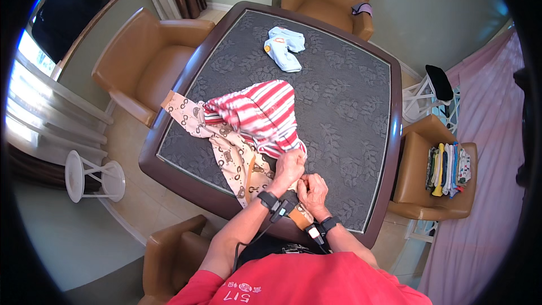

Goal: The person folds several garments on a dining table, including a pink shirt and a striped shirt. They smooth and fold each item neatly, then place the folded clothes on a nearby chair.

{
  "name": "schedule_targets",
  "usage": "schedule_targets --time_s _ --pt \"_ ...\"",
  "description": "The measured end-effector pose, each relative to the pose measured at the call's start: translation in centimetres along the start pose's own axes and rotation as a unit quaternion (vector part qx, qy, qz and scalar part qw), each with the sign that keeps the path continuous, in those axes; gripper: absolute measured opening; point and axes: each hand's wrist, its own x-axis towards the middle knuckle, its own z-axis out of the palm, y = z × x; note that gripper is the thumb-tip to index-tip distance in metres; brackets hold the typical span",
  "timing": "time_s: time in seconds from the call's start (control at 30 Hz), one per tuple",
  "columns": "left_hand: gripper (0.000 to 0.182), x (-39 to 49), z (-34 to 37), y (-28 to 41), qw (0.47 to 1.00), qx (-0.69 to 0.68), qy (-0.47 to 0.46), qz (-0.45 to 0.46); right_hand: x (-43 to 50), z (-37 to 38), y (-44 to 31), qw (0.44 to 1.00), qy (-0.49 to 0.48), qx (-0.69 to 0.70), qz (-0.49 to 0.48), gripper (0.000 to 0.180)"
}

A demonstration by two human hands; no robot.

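Note:
A red-and-white striped garment [271,110] lies bunched on the near left part of the table. My left hand [290,169] is closed on its near edge. Under and beside it spreads a beige long-sleeved garment [228,152] with a bear and chain-link print; whether the two are joined cannot be told. One sleeve points left to the table rim. My right hand [313,192] has its fingers curled on beige cloth just right of my left hand. A tan sleeve cuff [300,217] hangs between my wrists, at the table's near edge.
Folded light blue baby trousers [286,48] lie toward the far side of the dark table [338,135]. On the right, a tan armchair [417,169] holds a row of folded clothes [449,169]. More armchairs and a white stool [95,178] surround the table.

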Motion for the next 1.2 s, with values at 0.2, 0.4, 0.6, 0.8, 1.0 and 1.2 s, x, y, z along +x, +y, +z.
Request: schedule_targets --time_s 0.2,0.4,0.6,0.8,1.0,1.2 --pt "0.01 -6.2 2.4 2.2 0.999 -0.038 -0.011 0.002 -0.2 -0.6 1.3 0.99 -0.043 0.075 0.11 0.048" --pt "0.015 -10.4 4.8 6.1 0.998 0.019 0.048 0.048 -0.1 -4.9 3.0 0.962 -0.05 0.27 -0.013 0.052" --pt "0.014 -14.6 11.3 10.3 1.0 -0.015 -0.013 -0.014 -5.2 -10.6 8.6 0.936 -0.037 0.336 0.102 0.02" --pt "0.028 -17.4 12.6 9.7 0.988 0.096 0.068 0.1 -7.7 -13.9 11.7 0.915 -0.098 0.345 0.183 0.014" --pt "0.057 -16.5 9.8 7.2 0.952 0.27 0.119 0.08 -6.9 -14.1 11.2 0.896 -0.1 0.367 0.228 0.018" --pt "0.042 -13.6 10.8 4.7 0.922 0.327 0.192 0.08 -6.9 -14.5 11.6 0.886 -0.125 0.367 0.255 0.015"
